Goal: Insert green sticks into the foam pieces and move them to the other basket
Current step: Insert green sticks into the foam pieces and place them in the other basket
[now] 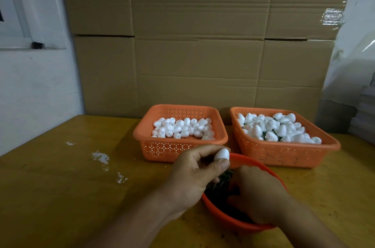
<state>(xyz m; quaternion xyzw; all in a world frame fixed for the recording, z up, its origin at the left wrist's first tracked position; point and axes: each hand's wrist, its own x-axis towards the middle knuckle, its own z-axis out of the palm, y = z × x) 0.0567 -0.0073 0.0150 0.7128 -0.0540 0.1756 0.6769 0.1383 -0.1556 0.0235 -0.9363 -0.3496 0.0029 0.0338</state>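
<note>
Left hand [192,174] pinches a foam egg [222,155] over the stick bowl [229,220], right hand [256,193] buried in it, grip unclear — push off-axis and you'll split the foam.

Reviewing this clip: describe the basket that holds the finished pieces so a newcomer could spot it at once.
On the yellow table, two orange square baskets stand before the cardboard wall. The right basket is the one: green sticks show among its heaped foam pieces, while the left basket holds only plain white pieces.
</note>
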